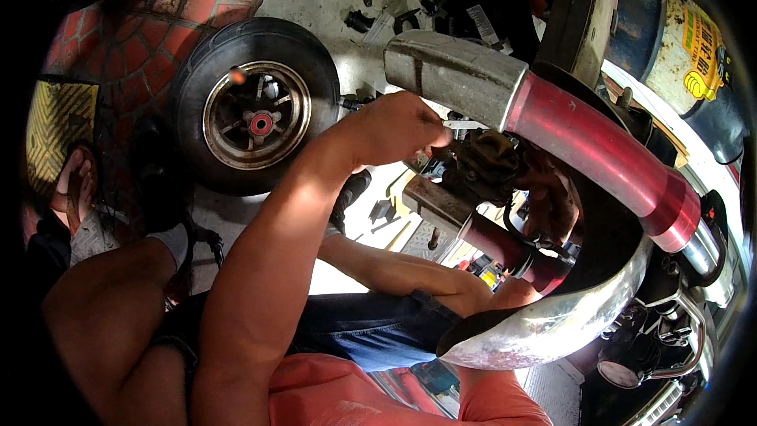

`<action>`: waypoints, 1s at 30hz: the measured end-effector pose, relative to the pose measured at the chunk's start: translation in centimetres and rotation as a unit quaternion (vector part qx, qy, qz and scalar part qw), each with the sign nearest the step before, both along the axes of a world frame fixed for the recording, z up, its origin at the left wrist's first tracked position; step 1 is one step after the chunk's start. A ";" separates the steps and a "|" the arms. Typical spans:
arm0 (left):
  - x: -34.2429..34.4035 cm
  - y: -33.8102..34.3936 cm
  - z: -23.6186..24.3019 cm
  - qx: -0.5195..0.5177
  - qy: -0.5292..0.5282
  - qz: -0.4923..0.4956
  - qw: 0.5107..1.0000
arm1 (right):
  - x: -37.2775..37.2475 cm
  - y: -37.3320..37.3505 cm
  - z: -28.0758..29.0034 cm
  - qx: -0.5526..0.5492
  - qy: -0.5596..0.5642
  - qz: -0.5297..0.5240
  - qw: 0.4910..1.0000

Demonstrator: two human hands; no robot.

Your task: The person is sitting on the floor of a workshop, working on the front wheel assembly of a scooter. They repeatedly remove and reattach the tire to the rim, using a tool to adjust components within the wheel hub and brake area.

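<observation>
My left hand (404, 130) reaches in from the lower left, its fingers pinched together just below the grey end of the upper fork leg (457, 71). A thin silver metal piece (465, 124) shows at the fingertips; I cannot make out what they hold. Beside them is a dark, greasy brake caliper (487, 159), between the two fork legs. My right hand (552, 201) comes up from behind the fender (552, 331), its fingers curled against the caliper's far side, partly hidden in shadow. The lower fork leg (438, 205) runs below the caliper.
A tyred wheel (256, 106) lies flat on the floor to the left. Red paving (150, 47) and another person's foot (76, 181) are beyond it. Loose parts (418, 16) lie at the top. A drum (666, 39) stands upper right, a headlight (623, 367) lower right.
</observation>
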State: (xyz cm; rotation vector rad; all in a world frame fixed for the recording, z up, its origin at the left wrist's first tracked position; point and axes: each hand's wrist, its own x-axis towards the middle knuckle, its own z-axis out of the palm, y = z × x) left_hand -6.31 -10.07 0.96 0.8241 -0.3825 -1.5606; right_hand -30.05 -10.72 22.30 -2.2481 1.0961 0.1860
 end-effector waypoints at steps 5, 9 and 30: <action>-1.5 -0.3 -3.4 0.068 -0.095 0.047 0.992 | -0.4 0.3 0.0 -0.004 0.003 0.004 1.000; -5.0 0.3 -6.2 0.155 -0.130 0.069 0.977 | -0.7 0.3 0.0 -0.008 0.004 0.006 1.000; -11.5 5.4 -8.3 0.268 -0.314 -0.068 0.908 | -2.5 -5.9 2.1 -0.102 0.058 -0.038 0.992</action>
